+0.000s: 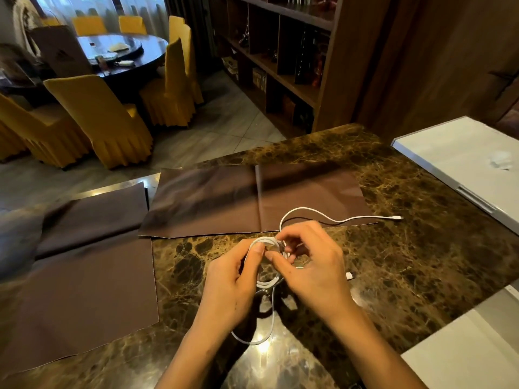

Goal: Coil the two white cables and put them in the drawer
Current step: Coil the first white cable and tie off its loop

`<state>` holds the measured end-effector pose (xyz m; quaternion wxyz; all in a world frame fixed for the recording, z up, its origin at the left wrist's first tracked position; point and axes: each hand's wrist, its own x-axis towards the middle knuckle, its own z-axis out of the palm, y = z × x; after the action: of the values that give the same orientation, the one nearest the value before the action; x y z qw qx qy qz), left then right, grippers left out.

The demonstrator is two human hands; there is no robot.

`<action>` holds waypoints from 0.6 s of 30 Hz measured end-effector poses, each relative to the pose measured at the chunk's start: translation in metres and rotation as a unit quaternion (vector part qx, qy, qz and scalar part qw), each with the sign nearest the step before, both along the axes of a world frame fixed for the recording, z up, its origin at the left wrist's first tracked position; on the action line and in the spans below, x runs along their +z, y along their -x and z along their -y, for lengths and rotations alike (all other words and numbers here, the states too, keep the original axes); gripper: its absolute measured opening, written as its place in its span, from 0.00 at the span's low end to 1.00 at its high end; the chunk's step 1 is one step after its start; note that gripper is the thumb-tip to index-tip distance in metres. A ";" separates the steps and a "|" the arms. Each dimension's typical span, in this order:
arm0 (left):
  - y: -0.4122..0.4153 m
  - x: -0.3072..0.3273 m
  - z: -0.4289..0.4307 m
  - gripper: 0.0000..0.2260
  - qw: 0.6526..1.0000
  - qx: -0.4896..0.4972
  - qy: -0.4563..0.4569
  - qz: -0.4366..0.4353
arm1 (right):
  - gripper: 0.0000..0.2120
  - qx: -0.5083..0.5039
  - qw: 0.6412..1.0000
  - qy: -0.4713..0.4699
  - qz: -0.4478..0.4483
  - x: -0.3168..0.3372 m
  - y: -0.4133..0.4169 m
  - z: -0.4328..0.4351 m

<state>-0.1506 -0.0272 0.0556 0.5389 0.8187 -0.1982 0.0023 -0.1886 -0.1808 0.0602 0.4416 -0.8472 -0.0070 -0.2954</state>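
A white cable is bunched into a small coil between both hands above the marble table. My left hand pinches the coil's left side with thumb and fingers. My right hand grips its right side. One loose end runs right across the brown mat to a plug. Another white strand hangs down in a loop near my wrists. A white connector lies beside my right hand. I cannot tell whether these strands are one cable or two. No drawer shows.
Two brown mats lie on the table's left and middle. A white box lid sits at the right edge, another white surface at the lower right. Yellow-covered chairs and a shelf stand beyond.
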 end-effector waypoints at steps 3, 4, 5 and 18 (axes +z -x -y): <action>0.000 0.007 -0.001 0.11 1.000 -0.027 0.010 -0.002 | 0.20 0.026 0.990 -0.091 -0.109 0.000 -0.005 0.011; 0.002 0.010 -0.001 0.11 0.999 -0.042 0.007 -0.005 | 0.20 0.070 0.979 -0.108 -0.156 -0.001 -0.008 0.016; 0.003 0.012 0.000 0.11 0.998 -0.057 0.004 -0.007 | 0.19 0.125 0.966 -0.121 -0.193 -0.002 -0.010 0.020; -0.006 0.014 0.000 0.13 0.996 -0.083 0.014 -0.038 | 0.15 0.299 0.811 -0.447 -0.229 -0.017 0.002 0.043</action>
<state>-0.1450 -0.0274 0.0692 0.5560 0.7910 -0.2450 -0.0712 -0.1909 -0.2237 0.0433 0.8268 -0.5557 -0.0258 0.0833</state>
